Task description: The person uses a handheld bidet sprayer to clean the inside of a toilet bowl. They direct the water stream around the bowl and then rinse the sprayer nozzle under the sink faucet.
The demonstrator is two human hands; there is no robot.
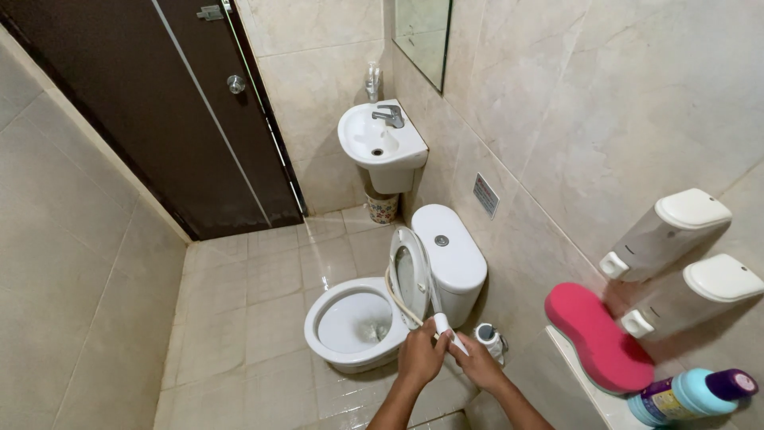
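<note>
Head view of a tiled bathroom. The left hand and right hand meet just beside the toilet bowl, the fingers of both closed around the white handle of a spray nozzle, held at the bowl's right edge in front of the cistern. Its pale hose loops up past the raised seat and lid. A small round white fitting sits on the floor just right of the hands. Behind the toilet, a corner washbasin with a metal tap hangs on the wall, a patterned bin beneath it. On the right, two white wall dispensers hang above a ledge bearing a pink sponge and a lying blue bottle. A dark door closes the far left.
</note>
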